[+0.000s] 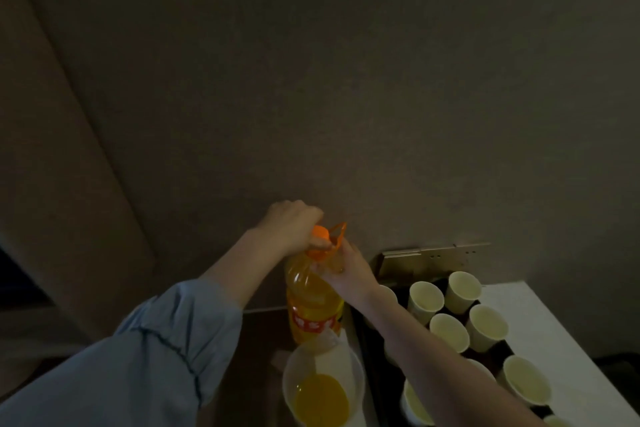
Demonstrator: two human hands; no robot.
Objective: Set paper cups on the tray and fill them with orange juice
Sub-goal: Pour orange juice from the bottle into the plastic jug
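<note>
In the head view, a dim scene is shown from above. A tall bottle of orange juice (313, 302) is stood upright near the middle, on a dark tabletop (256, 357). Its orange cap (320, 234) is gripped from above by the left hand (294, 225), fingers curled round it. The bottle's neck is held by the right hand (341, 269), fingers wrapped round it just below the orange carrying loop. Nearer the viewer, a white jug (323, 385) partly filled with juice is seen. To the right, a dark tray (372, 350) is set with many paper cups (450, 331), upright and close together; whether they hold juice cannot be told in this light. The cap appears to be being turned, though whether on or off cannot be told. If the cups are unfilled, pouring would likely come next, calling for a steady tilt and careful aim at each narrow rim.
</note>
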